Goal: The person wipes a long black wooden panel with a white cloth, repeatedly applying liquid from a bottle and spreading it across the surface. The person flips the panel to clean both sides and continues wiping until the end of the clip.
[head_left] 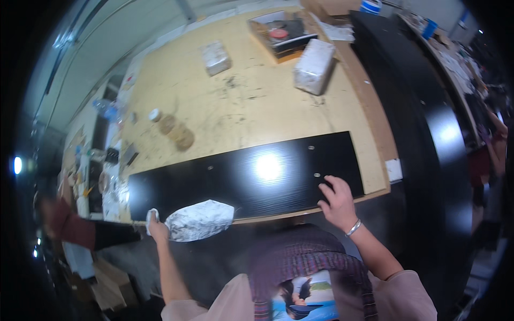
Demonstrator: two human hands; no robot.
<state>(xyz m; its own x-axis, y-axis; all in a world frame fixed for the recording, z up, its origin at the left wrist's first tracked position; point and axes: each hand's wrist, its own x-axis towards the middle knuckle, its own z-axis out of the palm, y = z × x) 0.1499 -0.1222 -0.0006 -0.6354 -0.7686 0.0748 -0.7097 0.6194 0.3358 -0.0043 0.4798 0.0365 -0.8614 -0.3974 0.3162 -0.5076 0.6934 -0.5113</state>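
Note:
A long black board with a wood-grain sheen lies along the near edge of the table, with several small round metal fittings in its face. At its near left corner, my left hand is closed on a white cloth. The cloth is crumpled and smudged with dark marks, and its wider part spreads right over the board's front edge. Near the board's right end, my right hand hovers over or rests on the surface with its fingers apart, close to a fitting. It holds nothing.
Two white wrapped blocks and a box of small items sit on the far table. A bottle of yellowish liquid stands at left. Long black panels line the right side. Another person's maroon sleeve shows at left.

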